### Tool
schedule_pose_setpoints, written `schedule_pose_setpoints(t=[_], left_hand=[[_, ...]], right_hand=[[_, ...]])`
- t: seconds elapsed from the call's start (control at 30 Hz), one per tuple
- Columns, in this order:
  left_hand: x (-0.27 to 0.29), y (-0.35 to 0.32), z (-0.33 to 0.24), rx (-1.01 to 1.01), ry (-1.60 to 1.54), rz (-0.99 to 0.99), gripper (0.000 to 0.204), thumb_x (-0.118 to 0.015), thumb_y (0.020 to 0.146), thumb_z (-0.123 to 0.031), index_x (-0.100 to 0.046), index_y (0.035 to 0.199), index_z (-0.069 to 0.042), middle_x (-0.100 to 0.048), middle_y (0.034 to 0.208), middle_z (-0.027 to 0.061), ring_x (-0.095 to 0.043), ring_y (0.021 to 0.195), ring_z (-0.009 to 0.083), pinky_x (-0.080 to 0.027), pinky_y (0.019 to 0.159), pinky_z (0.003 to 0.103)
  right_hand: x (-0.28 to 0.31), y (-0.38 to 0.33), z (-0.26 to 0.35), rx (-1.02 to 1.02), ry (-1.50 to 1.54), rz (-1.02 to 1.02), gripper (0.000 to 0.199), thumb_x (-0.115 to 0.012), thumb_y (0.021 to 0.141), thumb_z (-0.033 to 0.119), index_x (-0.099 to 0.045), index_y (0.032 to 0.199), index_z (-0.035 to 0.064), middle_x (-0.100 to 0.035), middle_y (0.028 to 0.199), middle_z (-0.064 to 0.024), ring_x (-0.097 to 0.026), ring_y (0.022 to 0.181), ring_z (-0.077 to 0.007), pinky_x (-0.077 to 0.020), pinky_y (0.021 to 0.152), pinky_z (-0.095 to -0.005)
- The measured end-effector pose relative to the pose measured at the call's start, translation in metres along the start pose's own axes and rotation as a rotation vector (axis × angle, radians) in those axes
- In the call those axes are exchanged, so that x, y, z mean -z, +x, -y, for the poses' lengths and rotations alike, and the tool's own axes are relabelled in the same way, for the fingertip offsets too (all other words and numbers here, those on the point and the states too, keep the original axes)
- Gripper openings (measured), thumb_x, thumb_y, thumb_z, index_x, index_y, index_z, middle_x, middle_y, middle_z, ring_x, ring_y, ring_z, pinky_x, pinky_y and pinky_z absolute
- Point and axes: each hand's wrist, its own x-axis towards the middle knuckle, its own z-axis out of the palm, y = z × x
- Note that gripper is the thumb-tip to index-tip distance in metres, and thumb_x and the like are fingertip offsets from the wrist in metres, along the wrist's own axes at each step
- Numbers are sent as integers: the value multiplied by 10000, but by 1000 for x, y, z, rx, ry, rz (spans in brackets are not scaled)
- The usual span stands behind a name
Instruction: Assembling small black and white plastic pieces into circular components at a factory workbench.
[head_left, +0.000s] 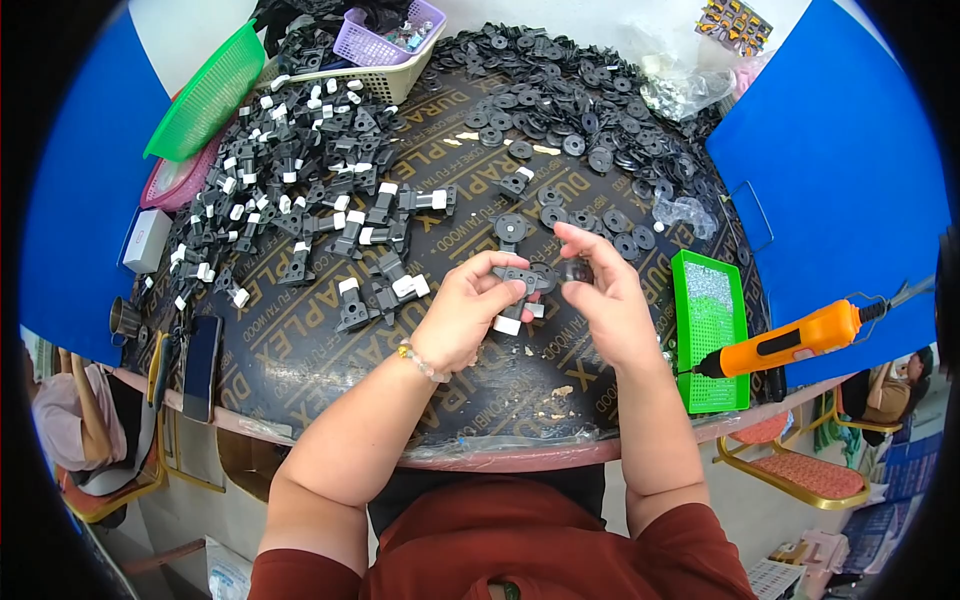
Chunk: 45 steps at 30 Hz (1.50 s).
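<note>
My left hand (465, 310) grips a black plastic bracket with a white end piece (517, 290) just above the dark table top (330, 370). My right hand (605, 295) pinches a small black round disc (575, 270) right beside that bracket, fingertips almost touching the left hand's. A beaded bracelet sits on my left wrist. Several loose black discs (560, 215) lie just beyond my hands.
A heap of black-and-white brackets (300, 190) covers the left of the table, a pile of black discs (560, 100) the far right. A green tray (712, 330) and an orange electric screwdriver (790, 340) sit at right. Baskets (385, 50) stand at the back; a phone (200, 365) lies at left.
</note>
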Motion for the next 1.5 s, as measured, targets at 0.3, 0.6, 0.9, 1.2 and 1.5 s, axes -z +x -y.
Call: schedule_pose_setpoints(t=[0.3, 0.6, 0.9, 1.2, 1.5], left_hand=[[-2, -1, -3, -25, 60, -88, 310, -575, 975, -74, -516, 1271, -6, -679, 1062, 139, -681, 924, 207, -565, 830, 339], [-5, -2, -9, 21, -155, 0, 312, -516, 1007, -114, -519, 1303, -15, -644, 1154, 127, -662, 1003, 233, -545, 928, 393], [1, 1, -5, 6, -183, -32, 285, -530, 1010, -127, -554, 1281, -40, -642, 1118, 64, -615, 1071, 142, -540, 932, 354], [-3, 0, -3, 15, -93, 41, 313, -521, 1016, -129, -544, 1317, -45, -650, 1114, 47, -644, 979, 131, -534, 907, 318], [-2, -6, -2, 25, -16, 23, 333, -462, 1013, -69, -520, 1341, -51, -649, 1071, 53, -650, 919, 124, -552, 840, 306]], right_hand=[[-13, -5, -2, 8, -122, -111, 571, -679, 789, -132, -512, 1307, 40, -614, 1075, -83, -616, 928, -102, -519, 766, -247], [-14, -4, -6, 293, -597, -244, 355, -712, 786, -48, -636, 1126, 20, -671, 978, -124, -655, 810, -273, -534, 714, -350], [-10, -1, -3, 459, -673, -30, 255, -753, 782, 59, -691, 1020, -4, -677, 1180, -155, -628, 1040, -326, -497, 923, -404], [-9, -3, 4, 373, -600, -54, 426, -820, 731, 135, -693, 1121, 20, -664, 1155, -138, -623, 1081, -296, -487, 930, -374], [-10, -4, 3, 356, -693, 15, 518, -837, 715, 179, -664, 1178, 26, -637, 1163, -140, -613, 1089, -288, -472, 947, -366]])
